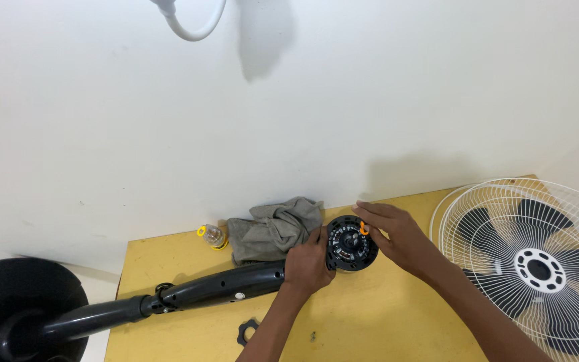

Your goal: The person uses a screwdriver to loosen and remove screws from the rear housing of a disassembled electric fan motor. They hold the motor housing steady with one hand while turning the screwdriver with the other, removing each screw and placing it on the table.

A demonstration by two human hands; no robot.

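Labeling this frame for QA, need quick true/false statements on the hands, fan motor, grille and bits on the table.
1. The left hand grips the fan motor housing where it meets the black stand pole. True.
2. The right hand rests on the white fan grille. False: it is at the motor, fingers by an orange part.
3. A grey rag lies behind the motor. True.
4. The black ring nut is threaded on the motor. False: it lies loose on the yellow table.
5. The grille holds no blades. False: black blades sit inside.

Left hand (308,263) clenched — right hand (397,231) pinching
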